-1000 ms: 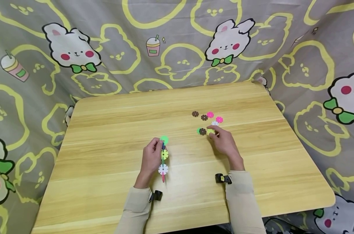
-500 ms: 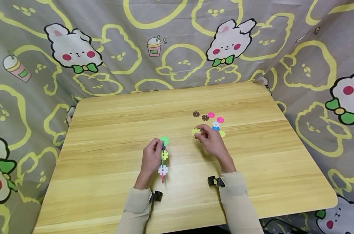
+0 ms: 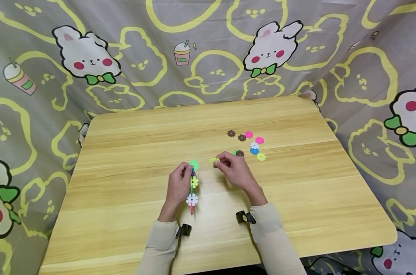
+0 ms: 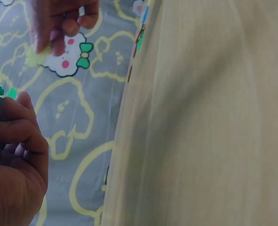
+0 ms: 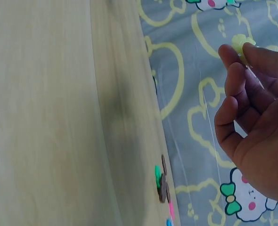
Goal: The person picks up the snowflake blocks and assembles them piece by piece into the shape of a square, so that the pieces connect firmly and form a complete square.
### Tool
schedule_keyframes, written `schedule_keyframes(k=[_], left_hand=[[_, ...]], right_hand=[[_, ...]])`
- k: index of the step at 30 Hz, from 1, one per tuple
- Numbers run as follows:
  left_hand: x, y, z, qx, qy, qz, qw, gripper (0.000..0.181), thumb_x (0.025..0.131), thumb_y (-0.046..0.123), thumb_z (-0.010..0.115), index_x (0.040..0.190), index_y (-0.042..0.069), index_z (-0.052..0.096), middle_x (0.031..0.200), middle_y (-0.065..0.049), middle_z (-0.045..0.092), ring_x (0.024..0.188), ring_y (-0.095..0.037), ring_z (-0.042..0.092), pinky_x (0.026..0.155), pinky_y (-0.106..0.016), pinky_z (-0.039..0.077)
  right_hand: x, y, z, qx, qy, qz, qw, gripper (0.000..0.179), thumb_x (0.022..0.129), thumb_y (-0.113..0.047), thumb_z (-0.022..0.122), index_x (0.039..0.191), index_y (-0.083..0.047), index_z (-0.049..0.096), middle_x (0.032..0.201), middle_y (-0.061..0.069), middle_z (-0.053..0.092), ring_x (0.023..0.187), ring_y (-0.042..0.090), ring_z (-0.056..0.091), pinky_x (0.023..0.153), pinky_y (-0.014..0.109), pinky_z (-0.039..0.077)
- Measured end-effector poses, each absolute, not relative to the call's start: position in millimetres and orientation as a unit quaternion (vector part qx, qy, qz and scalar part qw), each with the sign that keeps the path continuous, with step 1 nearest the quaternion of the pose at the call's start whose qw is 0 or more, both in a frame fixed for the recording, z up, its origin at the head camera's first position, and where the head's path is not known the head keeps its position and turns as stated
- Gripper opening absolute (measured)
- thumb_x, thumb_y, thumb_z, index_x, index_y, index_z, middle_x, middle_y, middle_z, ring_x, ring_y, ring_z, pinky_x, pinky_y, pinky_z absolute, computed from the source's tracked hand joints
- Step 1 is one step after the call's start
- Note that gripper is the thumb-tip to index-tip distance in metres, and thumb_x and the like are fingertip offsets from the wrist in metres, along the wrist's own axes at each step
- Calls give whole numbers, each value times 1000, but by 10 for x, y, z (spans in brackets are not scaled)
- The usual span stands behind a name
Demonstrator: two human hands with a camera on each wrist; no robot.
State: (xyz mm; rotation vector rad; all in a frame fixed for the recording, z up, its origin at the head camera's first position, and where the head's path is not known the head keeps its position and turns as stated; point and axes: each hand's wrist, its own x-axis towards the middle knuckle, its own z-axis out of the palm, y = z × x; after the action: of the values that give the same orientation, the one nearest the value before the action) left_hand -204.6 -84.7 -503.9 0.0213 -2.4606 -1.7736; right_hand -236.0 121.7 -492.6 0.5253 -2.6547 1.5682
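My left hand [image 3: 178,186] pinches a chain of interlocked notched plastic discs near its far end. A bright green disc [image 3: 194,165] tops that chain; a yellow disc, a white disc [image 3: 192,199] and an edge-on pink disc hang toward me below it. Between thumb and fingertips my right hand [image 3: 236,170] pinches a loose yellow notched disc [image 3: 213,161], a short way right of the green one and apart from it. The right wrist view shows this yellow disc [image 5: 243,43] too, partly covered by the thumb.
Several loose discs lie on the wooden table [image 3: 125,145] beyond my right hand: brown [image 3: 231,133], pink [image 3: 259,140], white [image 3: 254,145], blue [image 3: 254,151] and yellow [image 3: 261,157]. A brown disc [image 3: 240,153] overlaps a green one. A patterned curtain [image 3: 208,68] surrounds the table.
My right hand has picked up a yellow disc from the loose group and carried it left toward the chain. The left hand and its chain have stayed nearly still.
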Motion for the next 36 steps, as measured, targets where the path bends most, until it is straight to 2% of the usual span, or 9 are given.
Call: schedule_keyframes(k=[4, 11, 21, 29, 36], left_hand=[[-2043, -855, -5044, 8, -808, -586, 55, 24, 101, 18, 50, 87, 6, 64, 72, -7, 63, 57, -12, 49, 51, -21, 39], [-2044, -862, -5047, 12, -810, -585, 46, 23, 101, 19, 49, 88, 7, 64, 72, -8, 62, 59, -15, 50, 52, -21, 39], [-2052, -835, -5032, 8, -811, -584, 44, 23, 101, 18, 50, 88, 6, 64, 72, -7, 63, 59, -12, 51, 53, -21, 41], [-2061, -835, -5024, 9, -817, -575, 43, 24, 101, 20, 49, 88, 6, 64, 72, -6, 62, 59, -14, 50, 53, -21, 40], [-2058, -823, -5019, 5, -816, -577, 43, 23, 100, 19, 50, 88, 6, 64, 72, -6, 63, 58, -12, 50, 52, -20, 40]], right_hand=[[-2337, 1140, -4906, 187, -846, 498, 15, 8, 91, -21, 68, 93, -13, 70, 77, 12, 70, 60, 10, 54, 55, 22, 45], [-2330, 1076, -4894, 212, -849, 483, 24, 7, 90, -20, 69, 93, -14, 71, 74, 3, 67, 63, 8, 53, 57, 21, 46], [-2341, 1030, -4899, 229, -851, 472, 30, 7, 91, -20, 68, 94, -14, 71, 74, 2, 67, 63, 8, 53, 56, 21, 46], [-2353, 1014, -4922, 235, -855, 461, 38, 6, 91, -19, 68, 94, -16, 72, 78, -6, 68, 66, 6, 54, 59, 21, 48], [-2346, 1005, -4914, 251, -858, 445, 54, 7, 90, -18, 69, 95, -15, 72, 82, -5, 70, 67, 4, 55, 61, 20, 48]])
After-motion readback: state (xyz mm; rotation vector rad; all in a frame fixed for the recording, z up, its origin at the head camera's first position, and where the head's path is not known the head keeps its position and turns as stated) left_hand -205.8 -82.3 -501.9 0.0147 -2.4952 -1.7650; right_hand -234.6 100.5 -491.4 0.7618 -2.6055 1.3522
